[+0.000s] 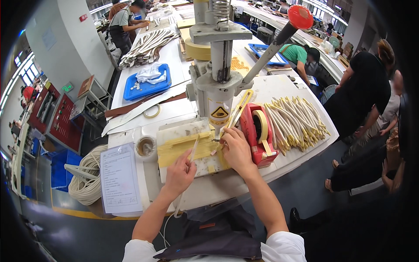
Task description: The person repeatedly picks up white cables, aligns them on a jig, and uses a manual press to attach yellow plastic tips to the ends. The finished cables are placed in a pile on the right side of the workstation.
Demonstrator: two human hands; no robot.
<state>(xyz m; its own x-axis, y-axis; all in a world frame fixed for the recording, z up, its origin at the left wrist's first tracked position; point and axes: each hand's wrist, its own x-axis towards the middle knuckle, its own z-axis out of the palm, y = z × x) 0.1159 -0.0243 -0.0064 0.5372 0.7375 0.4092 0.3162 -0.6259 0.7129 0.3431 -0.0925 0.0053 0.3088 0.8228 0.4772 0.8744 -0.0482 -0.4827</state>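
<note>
My left hand (pixel 179 175) is closed on a whitish cord (pixel 194 148), whose upper end stands up above the fingers while its tail hangs past the table edge. The fingers of my right hand (pixel 237 150) are bent together beneath the grey hand press (pixel 219 94), close to its lower tip. What they pinch is too small to make out. Under both hands lies a pale work block (pixel 168 171) covered with strips of yellow tape (pixel 174 147). A red tape dispenser (pixel 267 153) stands just right of my right hand.
A bundle of pale cords with yellowish ends (pixel 297 122) lies at the right. The press lever's red knob (pixel 300 17) juts up right. Left are a tape roll (pixel 145 147), a paper sheet (pixel 118 179), a coil of cord (pixel 85 183) and a blue tray (pixel 147 83). People stand at right.
</note>
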